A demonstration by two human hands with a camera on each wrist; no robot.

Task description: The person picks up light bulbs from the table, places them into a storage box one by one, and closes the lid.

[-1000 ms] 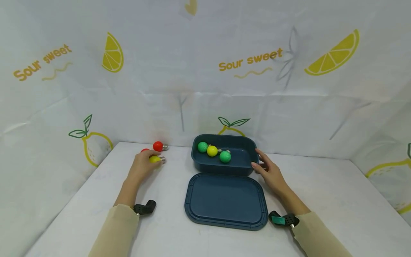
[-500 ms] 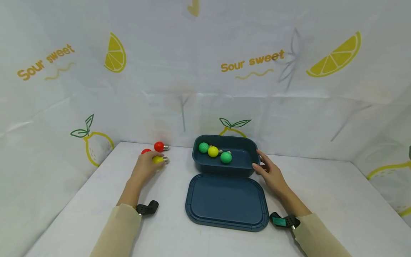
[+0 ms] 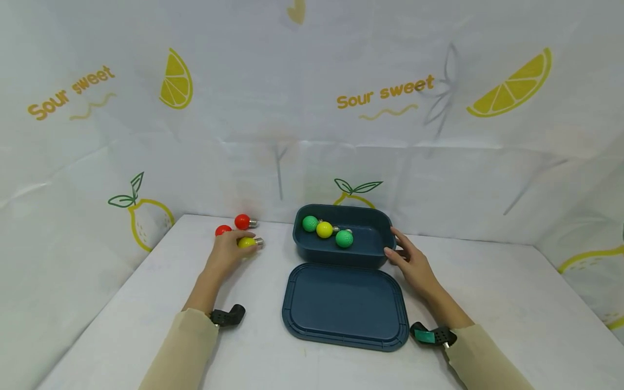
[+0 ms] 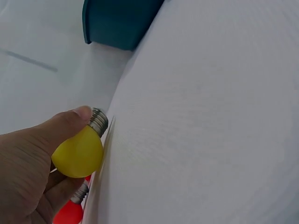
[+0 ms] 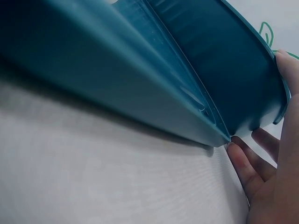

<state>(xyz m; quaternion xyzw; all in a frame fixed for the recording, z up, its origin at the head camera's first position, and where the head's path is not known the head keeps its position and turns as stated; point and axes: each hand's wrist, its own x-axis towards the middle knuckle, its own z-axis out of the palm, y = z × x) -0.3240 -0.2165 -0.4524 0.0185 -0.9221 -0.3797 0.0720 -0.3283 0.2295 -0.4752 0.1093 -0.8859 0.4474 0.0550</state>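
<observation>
My left hand (image 3: 228,253) pinches a yellow light bulb (image 3: 246,242) by its side, thumb near the silver screw base, at the table's left. In the left wrist view the same bulb (image 4: 80,151) shows large, base pointing up and away. Two red bulbs (image 3: 242,221) lie behind that hand, one partly hidden by it. A dark blue box (image 3: 341,257) stands at the table's back middle, holding two green bulbs (image 3: 344,239) and one yellow bulb (image 3: 324,230). My right hand (image 3: 414,268) rests against the box's right end, fingertips (image 5: 236,151) outside its wall and rim.
A dark blue lid (image 3: 345,306) lies flat on the white tablecloth (image 3: 253,336), in front of the box and between my forearms. A white hanging cloth (image 3: 263,108) printed with lemons rises right behind the table.
My left hand has moved a little to the right with the yellow bulb, baring more of the nearer red one. My right hand stays at the box; the head view has shifted slightly.
</observation>
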